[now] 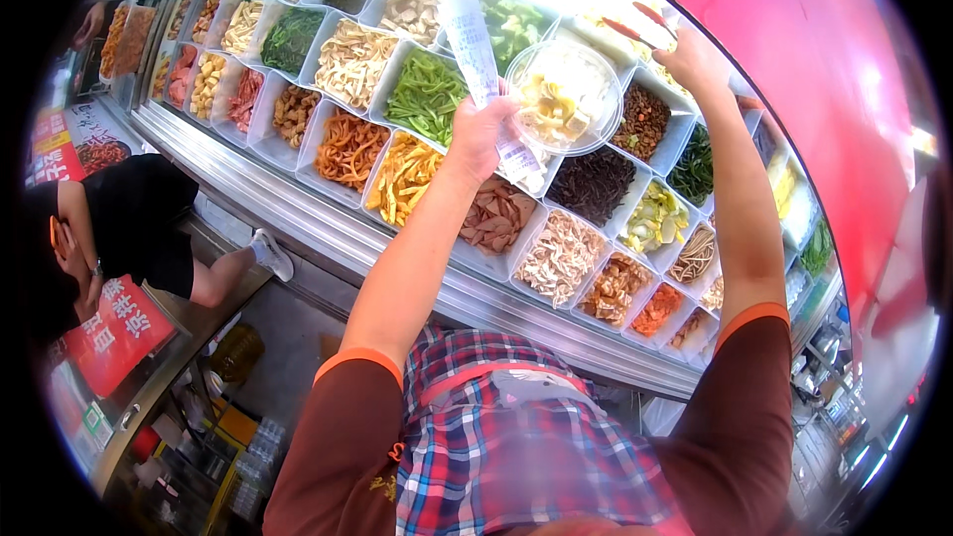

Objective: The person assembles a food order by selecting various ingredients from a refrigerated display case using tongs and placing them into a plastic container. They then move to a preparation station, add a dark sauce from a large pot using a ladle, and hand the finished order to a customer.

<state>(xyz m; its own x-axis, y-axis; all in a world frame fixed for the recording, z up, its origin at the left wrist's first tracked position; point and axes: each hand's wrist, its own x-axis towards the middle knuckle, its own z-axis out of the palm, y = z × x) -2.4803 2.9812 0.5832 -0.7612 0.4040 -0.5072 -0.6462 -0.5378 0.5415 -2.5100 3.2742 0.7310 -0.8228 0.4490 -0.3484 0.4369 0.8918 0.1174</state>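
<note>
My left hand (483, 131) holds a clear round plastic bowl (566, 97) with pale yellow food pieces in it, together with a long white paper slip (474, 45). The bowl hangs over the food counter, above trays of green beans (427, 94) and dark brown strips (594, 184). My right hand (692, 60) reaches farther back and grips red-tipped tongs (635, 25) over the far trays. Both forearms stretch out from brown sleeves with orange cuffs.
A long steel-edged counter (328, 228) carries several white trays of cut vegetables, noodles, tofu and meats. A person in black (119, 228) sits at the left beside a red sign (114, 333). A red wall (794, 60) rises on the right. Bottles stand on the floor at lower left.
</note>
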